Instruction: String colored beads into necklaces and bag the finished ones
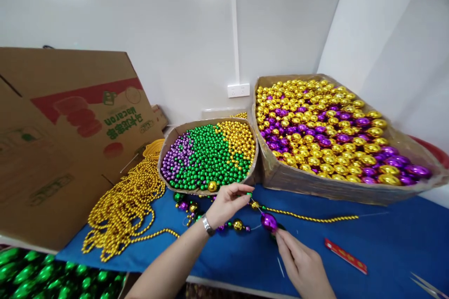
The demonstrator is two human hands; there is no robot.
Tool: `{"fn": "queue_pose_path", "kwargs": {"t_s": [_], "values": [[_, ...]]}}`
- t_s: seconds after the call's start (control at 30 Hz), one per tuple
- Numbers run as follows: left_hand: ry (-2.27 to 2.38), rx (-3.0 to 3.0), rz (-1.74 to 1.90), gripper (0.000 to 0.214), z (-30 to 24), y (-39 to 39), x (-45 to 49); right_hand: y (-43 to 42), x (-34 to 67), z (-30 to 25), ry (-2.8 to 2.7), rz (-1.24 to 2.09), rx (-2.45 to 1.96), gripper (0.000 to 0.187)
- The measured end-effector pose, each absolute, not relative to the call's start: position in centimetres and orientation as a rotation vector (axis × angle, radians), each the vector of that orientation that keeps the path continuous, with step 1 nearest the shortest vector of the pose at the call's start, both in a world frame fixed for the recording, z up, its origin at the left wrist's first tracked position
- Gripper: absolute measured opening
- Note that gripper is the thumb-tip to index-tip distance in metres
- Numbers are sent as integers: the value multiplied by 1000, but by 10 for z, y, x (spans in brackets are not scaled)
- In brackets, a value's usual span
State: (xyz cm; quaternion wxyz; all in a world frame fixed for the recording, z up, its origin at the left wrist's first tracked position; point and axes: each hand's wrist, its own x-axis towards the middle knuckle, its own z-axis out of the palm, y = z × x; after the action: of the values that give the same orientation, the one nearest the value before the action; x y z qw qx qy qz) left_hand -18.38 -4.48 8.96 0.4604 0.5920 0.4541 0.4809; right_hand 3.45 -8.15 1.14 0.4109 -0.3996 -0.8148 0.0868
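My left hand (227, 203), with a metal watch (207, 225) at its wrist, pinches a small green bead (249, 194) on a thin clear string. Closed on a large shiny purple bead (269, 221) is my right hand (301, 260); a dark green bead partly shows behind it. The string runs between the two hands. Past my left hand lies a garland of purple, gold and green beads (237, 225), partly hidden by the wrist. A strand of small gold beads (312, 218) stretches to the right across the blue cloth (242, 261).
Behind stands a box (206, 191) of small purple, green and gold beads. A larger box (315, 186) of gold and purple beads is at right. Gold bead strands (122, 210) pile beside a carton (70, 149). A red strip (345, 256) and scissors (428, 286) lie right.
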Motion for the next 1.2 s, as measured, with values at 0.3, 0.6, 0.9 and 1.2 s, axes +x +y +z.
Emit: {"fn": "queue_pose_path", "kwargs": {"t_s": [0.3, 0.6, 0.9, 1.2], "values": [[2044, 2108, 783, 24, 67, -23, -262, -84, 35, 5, -2047, 203, -1012, 27], [1178, 1013, 1381, 27, 75, -34, -233, -88, 25, 4, -2073, 260, -959, 28], [792, 509, 1403, 25, 79, -50, -183, -93, 21, 5, -2075, 309, -955, 30], [817, 507, 1435, 29, 78, -53, -175, -92, 23, 7, -2100, 323, -984, 31]]}}
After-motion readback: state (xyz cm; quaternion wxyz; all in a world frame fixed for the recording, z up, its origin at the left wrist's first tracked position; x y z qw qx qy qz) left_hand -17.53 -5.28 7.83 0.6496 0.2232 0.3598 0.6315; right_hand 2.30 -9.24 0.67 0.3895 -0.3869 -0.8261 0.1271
